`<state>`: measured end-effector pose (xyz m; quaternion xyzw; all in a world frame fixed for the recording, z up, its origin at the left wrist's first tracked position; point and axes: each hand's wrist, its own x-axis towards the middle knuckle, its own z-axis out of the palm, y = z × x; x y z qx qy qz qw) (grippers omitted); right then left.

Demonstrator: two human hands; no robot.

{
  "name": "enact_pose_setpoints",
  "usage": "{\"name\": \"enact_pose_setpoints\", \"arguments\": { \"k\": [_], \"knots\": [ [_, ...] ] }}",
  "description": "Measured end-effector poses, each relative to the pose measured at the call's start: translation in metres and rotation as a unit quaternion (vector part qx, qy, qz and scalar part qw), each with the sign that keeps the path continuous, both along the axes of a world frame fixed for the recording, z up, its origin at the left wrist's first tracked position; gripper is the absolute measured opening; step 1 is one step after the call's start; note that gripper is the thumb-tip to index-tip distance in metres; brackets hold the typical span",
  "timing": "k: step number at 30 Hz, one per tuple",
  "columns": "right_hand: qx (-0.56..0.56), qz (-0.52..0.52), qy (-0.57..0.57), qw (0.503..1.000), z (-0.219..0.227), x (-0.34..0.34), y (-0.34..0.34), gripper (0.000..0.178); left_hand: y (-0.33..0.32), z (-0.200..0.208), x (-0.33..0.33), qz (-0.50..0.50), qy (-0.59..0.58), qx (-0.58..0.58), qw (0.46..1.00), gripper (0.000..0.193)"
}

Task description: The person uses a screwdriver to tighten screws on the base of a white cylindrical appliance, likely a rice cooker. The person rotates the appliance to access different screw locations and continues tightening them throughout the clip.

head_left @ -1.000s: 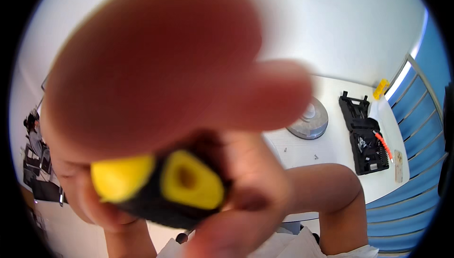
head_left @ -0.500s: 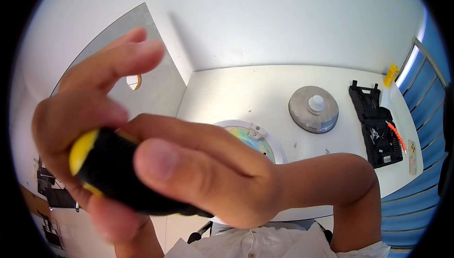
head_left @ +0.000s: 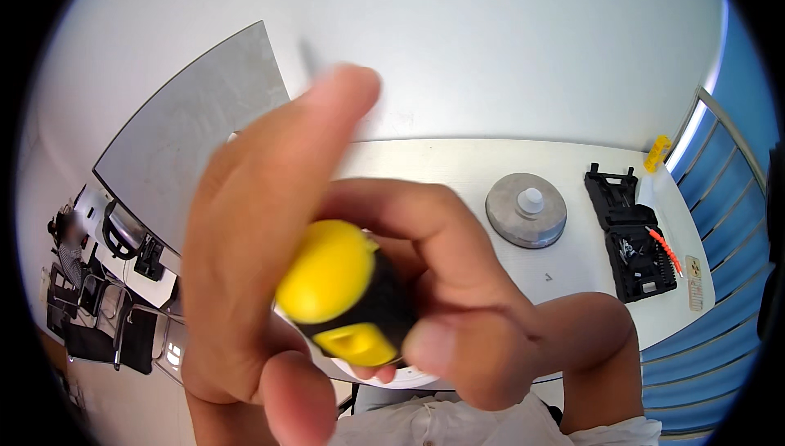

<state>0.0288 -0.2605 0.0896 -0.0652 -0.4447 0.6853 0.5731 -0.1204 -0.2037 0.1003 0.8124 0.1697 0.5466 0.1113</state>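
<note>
Close in front of me, my right hand (head_left: 466, 282) wraps its fingers and thumb round a black-and-yellow cordless screwdriver (head_left: 327, 274). Its rounded yellow end faces me, with a yellow button-like part below; the far end is hidden. My left hand (head_left: 245, 258) stands just left of that yellow end, its fingers stretched up and its thumb apart. That hand overlaps the tool's edge; whether it touches cannot be made out. Under the hands, a sliver of a white-rimmed round piece (head_left: 409, 378) shows at the table's near edge.
On the white table (head_left: 458, 156) sits a round metal cover (head_left: 523, 225) with a white knob. Right of it lie an open black bit case (head_left: 621, 217), an orange flexible shaft (head_left: 664, 250), a remote control (head_left: 694, 286) and a yellow item (head_left: 657, 154). A grey panel (head_left: 192, 119) stands left.
Both hands have moved rightward in view, and the screwdriver has turned so its yellow end faces me. The left fingers now reach higher. The view has swung, showing more at left.
</note>
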Motion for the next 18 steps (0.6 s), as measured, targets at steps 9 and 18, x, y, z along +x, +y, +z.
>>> {"name": "enact_pose_setpoints", "arguments": {
  "k": [9,18],
  "knots": [
    [0.220,-0.057,0.008,0.974,-0.012,-0.003,0.022,0.078,-0.021,-0.106,-0.027,0.015,0.183,-0.075,0.980,0.025],
    [0.293,0.016,-0.129,0.947,-0.006,0.029,0.024,0.065,-0.057,-0.144,-0.023,0.030,0.192,-0.138,0.971,0.023]
  ]
}}
